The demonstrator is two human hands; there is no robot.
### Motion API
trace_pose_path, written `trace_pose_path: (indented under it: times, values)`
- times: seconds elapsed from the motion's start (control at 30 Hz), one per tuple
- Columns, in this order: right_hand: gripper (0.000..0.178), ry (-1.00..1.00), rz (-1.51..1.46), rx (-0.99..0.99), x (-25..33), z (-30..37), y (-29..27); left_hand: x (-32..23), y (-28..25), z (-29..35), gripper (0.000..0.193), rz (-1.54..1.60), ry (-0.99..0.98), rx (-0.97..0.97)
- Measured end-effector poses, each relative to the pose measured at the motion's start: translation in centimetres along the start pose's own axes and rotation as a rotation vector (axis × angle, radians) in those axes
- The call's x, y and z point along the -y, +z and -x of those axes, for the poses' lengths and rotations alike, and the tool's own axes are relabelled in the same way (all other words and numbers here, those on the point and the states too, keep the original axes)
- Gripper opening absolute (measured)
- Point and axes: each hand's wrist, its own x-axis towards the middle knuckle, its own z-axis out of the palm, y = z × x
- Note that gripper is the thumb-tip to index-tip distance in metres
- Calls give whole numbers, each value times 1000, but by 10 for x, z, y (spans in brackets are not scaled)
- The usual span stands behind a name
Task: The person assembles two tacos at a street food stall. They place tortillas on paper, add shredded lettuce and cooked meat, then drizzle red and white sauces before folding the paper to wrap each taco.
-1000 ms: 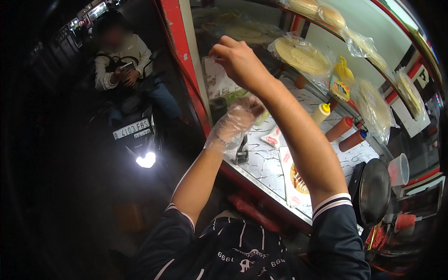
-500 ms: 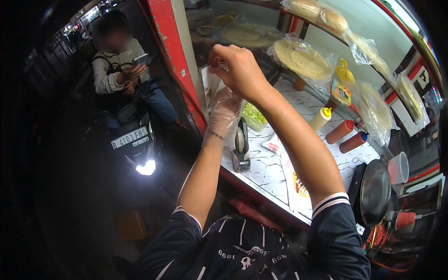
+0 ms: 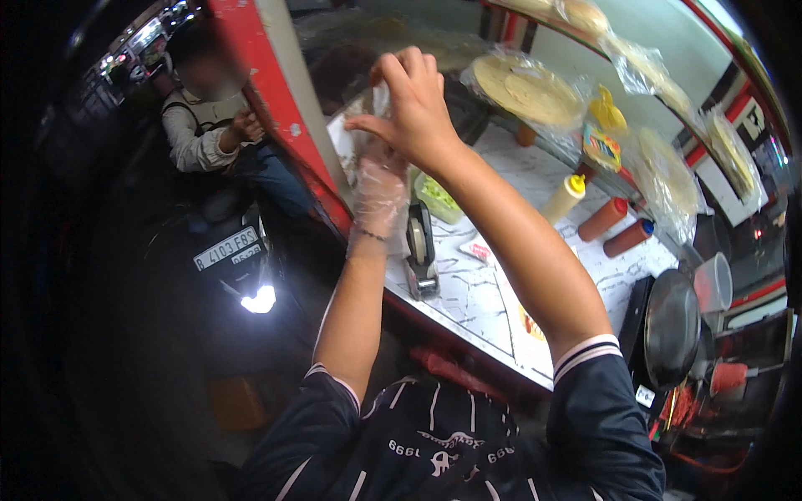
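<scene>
My left hand (image 3: 378, 196) wears a clear plastic glove and reaches over the counter's left end. Its fingers are mostly hidden behind my bare right hand (image 3: 413, 104). The right thumb points left, apart from the bent fingers, and a whitish filmy piece (image 3: 381, 98) shows in the gap; whether the fingers touch it is unclear. Close by the left wrist stands a black tape dispenser (image 3: 421, 250). A clear tub of shredded lettuce (image 3: 439, 199) sits just beyond it. Partly covered by my right forearm, topped food (image 3: 531, 322) lies on white paper.
On the marbled counter (image 3: 468, 296) stand a yellow-capped bottle (image 3: 565, 199) and two red sauce bottles (image 3: 603, 219). Bagged flatbreads (image 3: 530, 92) are behind. A dark pan (image 3: 672, 327) is at right. Left, past a red post (image 3: 263, 75), a person (image 3: 205, 125) sits on a motorbike.
Both my hands have shifted slightly left. The right thumb has spread away from the fingers, which were pinched before. The person's phone no longer shows.
</scene>
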Motion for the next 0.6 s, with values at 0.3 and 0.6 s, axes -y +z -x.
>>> trace_pose_path:
  times: [0.3, 0.6]
  values:
    - [40, 818, -154, 431, 12, 196, -78, -37, 3, 11, 13, -35, -282, -67]
    - [27, 1494, -611, 596, 19, 300, -16, -51, 14, 9, 15, -20, -316, -96]
